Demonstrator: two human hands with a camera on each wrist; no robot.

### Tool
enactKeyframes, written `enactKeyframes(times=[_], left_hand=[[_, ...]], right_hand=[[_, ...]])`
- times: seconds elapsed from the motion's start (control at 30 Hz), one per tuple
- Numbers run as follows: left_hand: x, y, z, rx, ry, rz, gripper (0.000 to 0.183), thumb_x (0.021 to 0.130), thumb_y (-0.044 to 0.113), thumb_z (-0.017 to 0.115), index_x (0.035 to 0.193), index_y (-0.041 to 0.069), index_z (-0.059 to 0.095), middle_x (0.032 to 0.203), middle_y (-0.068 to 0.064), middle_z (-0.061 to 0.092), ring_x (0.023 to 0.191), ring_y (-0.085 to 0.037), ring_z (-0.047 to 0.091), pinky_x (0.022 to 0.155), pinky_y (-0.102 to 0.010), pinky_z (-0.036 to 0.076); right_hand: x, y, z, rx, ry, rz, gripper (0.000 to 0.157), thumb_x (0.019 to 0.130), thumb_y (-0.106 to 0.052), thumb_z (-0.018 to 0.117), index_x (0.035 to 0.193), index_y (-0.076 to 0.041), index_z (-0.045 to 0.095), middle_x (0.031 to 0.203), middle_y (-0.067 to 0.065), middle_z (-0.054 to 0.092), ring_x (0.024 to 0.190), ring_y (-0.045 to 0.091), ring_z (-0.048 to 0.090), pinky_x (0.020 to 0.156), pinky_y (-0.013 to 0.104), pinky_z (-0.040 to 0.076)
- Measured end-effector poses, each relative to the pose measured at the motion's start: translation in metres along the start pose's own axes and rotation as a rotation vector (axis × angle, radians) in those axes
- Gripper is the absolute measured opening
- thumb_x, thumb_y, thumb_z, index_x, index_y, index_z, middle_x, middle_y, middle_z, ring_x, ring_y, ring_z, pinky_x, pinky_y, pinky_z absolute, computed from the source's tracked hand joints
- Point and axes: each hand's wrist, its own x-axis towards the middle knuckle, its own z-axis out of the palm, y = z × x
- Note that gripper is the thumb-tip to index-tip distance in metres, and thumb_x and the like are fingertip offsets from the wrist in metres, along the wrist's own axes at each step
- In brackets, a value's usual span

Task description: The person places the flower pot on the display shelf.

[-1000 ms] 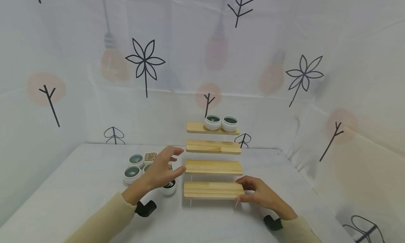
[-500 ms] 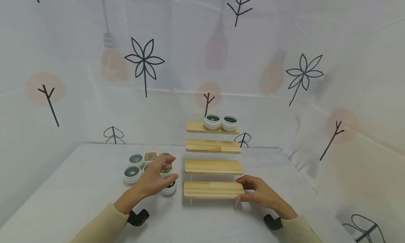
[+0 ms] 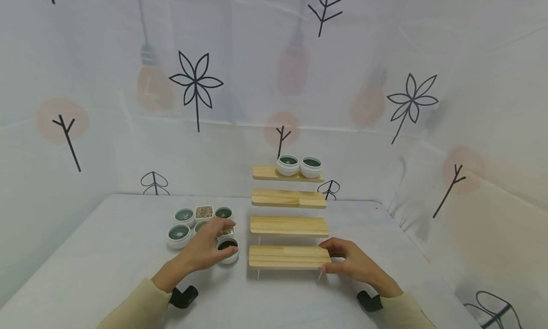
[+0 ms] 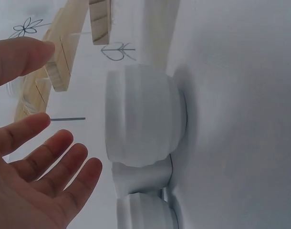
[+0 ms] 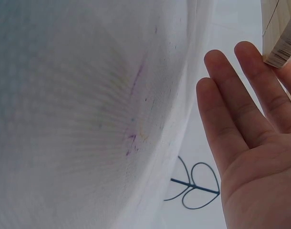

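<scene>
My left hand (image 3: 201,250) hovers over the front right of a group of small white pots, thumb and fingers spread apart and holding nothing. Just beyond its thumb stands a round white pot (image 3: 229,258) with dark contents. In the left wrist view that pot (image 4: 145,114) stands upright, apart from the fingers (image 4: 71,162). My right hand (image 3: 348,262) grips the right end of the lowest board of a stepped wooden shelf (image 3: 288,257), thumb at its front edge and a finger at its back edge. The right wrist view shows the other fingers (image 5: 231,102) extended.
Two round white pots (image 3: 287,166) stand on the shelf's top board (image 3: 265,173). Left of the shelf are several more, including a round pot (image 3: 178,235) and a square pot (image 3: 204,212) with pebbly contents. A white patterned cloth (image 3: 239,95) hangs behind the white table (image 3: 107,253).
My left hand has moved left and down, away from the shelf to the front right pot. My right hand has stayed on the lowest board.
</scene>
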Motion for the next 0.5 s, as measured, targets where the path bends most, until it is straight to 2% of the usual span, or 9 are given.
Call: enactKeyframes(times=[0.17,0.37,0.5], left_hand=[[-0.0018,-0.0031,0.0014,0.020,-0.003,0.000,0.056,0.076,0.027,0.078,0.123,0.006,0.057,0.116,-0.005,0.057,0.099,-0.022,0.060,0.084,-0.038,0.052],[-0.0040,-0.0057,0.0044,0.032,-0.011,-0.018,0.059,0.074,0.030,0.080,0.123,0.004,0.057,0.118,-0.005,0.058,0.102,-0.023,0.059,0.086,-0.040,0.051],[-0.0059,-0.0057,0.0061,0.054,-0.020,-0.043,0.060,0.073,0.030,0.082,0.123,0.006,0.058,0.118,-0.005,0.059,0.101,-0.020,0.058,0.088,-0.041,0.049]], right_hand=[[0.0005,0.0004,-0.0005,0.000,-0.005,0.002,0.038,0.080,-0.023,0.078,0.114,-0.013,0.063,0.106,0.002,0.065,0.098,0.017,0.063,0.087,0.033,0.051],[-0.0001,-0.0003,-0.0002,-0.002,0.000,-0.007,0.038,0.080,-0.023,0.078,0.113,-0.013,0.063,0.106,0.002,0.065,0.098,0.018,0.063,0.088,0.034,0.051],[-0.0003,-0.0002,0.0004,-0.003,0.007,-0.011,0.038,0.079,-0.023,0.078,0.113,-0.013,0.064,0.106,0.001,0.065,0.098,0.018,0.063,0.087,0.035,0.051]])
